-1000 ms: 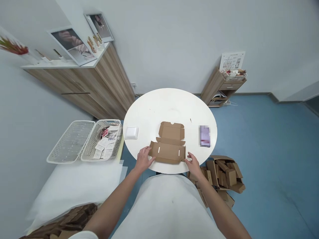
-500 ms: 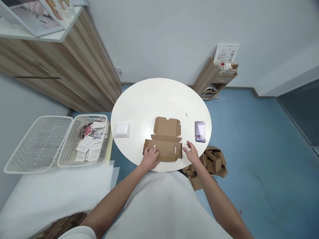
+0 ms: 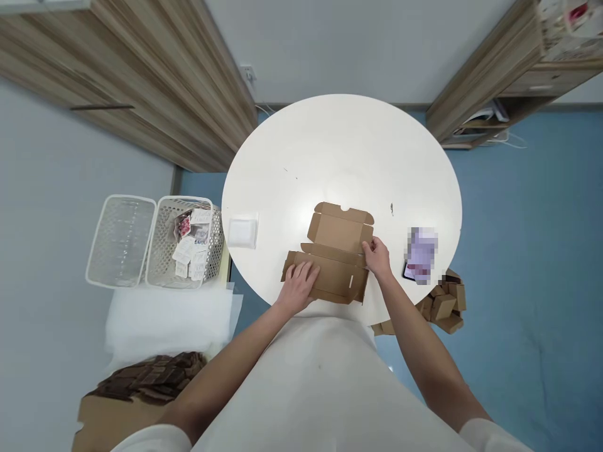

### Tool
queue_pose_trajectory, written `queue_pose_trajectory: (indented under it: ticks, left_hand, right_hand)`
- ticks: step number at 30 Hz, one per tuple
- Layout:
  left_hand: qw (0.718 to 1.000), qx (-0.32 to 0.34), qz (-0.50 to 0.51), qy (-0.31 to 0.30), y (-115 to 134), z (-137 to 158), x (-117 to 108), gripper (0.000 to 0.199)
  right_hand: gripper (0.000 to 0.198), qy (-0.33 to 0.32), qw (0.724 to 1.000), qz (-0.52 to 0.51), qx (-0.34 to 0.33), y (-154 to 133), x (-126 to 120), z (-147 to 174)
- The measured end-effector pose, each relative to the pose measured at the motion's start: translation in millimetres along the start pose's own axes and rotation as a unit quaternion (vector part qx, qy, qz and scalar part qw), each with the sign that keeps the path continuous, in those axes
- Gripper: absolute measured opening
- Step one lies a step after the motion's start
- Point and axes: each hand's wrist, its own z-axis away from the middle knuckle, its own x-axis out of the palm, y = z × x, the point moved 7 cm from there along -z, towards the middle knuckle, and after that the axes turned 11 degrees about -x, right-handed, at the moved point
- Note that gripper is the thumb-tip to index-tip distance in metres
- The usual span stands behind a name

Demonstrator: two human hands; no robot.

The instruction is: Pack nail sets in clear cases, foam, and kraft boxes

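An unfolded brown cardboard mailer box (image 3: 340,231) lies on the white oval table (image 3: 343,144) in front of me, its flaps standing or spread out. My left hand (image 3: 298,287) rests on the left part of its near panel, fingers stretched over the cardboard. At the right edge, my right hand (image 3: 377,258) pinches a flap near the fold between the two panels. A slot shows in the near panel; my left hand covers part of that panel. A white padded packet (image 3: 242,233) lies at the table's left.
A pixelated purple object (image 3: 421,254) lies over a phone at the table's right. A white basket (image 3: 161,251) holding cards and packets stands left, beside white sheets (image 3: 164,323). Brown cardboard pieces (image 3: 445,307) sit on the floor right, more cardboard (image 3: 117,411) lower left. Wooden cabinets flank the table.
My right hand has moved from beside the box onto its right flap and now pinches it. My left hand stays on the near panel. The view has shifted closer to the table.
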Motion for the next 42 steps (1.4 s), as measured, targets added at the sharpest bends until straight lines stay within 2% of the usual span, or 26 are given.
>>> queue_pose_trajectory:
  ticks: [3,9,14,18,21,23,25,29,32,36,38,42]
  left_hand:
    - [1.0,-0.008,-0.015,0.009,-1,-9,-5,0.096]
    - [0.999,-0.004,-0.05,0.007,1,-24,-12,0.119]
    - [0.996,0.003,-0.094,-0.002,2,-18,-12,0.122]
    - [0.994,0.025,-0.103,0.012,0,-2,-5,0.121]
    - [0.993,0.039,-0.11,0.028,-3,10,3,0.121]
    - [0.992,0.041,-0.113,0.03,-7,14,7,0.121]
    - [0.993,0.038,-0.113,0.026,-10,16,11,0.122]
    - [0.992,0.042,-0.117,0.024,-12,17,13,0.124]
    - [0.99,0.058,-0.127,0.026,-9,20,12,0.126]
    - [0.99,0.05,-0.116,0.056,-13,35,11,0.132]
    - [0.993,-0.007,-0.083,0.084,-29,44,11,0.132]
    - [0.979,-0.167,0.063,0.102,-85,66,25,0.12]
  right_hand:
    - [0.03,-0.004,1.0,0.028,0.0,1,1,-1]
    - [0.031,-0.034,0.998,-0.038,-0.022,-11,3,5]
    - [0.031,-0.042,0.998,-0.019,-0.041,-22,9,25]
    - [0.033,-0.058,0.995,0.048,-0.058,-27,17,50]
    - [0.044,-0.072,0.988,0.12,-0.07,-30,20,72]
    - [0.063,-0.051,0.974,0.196,-0.099,-37,17,88]
    - [0.084,-0.043,0.946,0.287,-0.145,-46,18,106]
    - [0.109,-0.162,0.863,0.413,-0.243,-51,48,143]
    - [0.121,-0.222,0.822,0.458,-0.257,-41,69,156]
    - [0.124,-0.232,0.806,0.492,-0.234,-29,82,155]
    - [0.125,-0.225,0.805,0.501,-0.226,-27,84,155]
    - [0.122,-0.217,0.807,0.506,-0.214,-27,84,158]
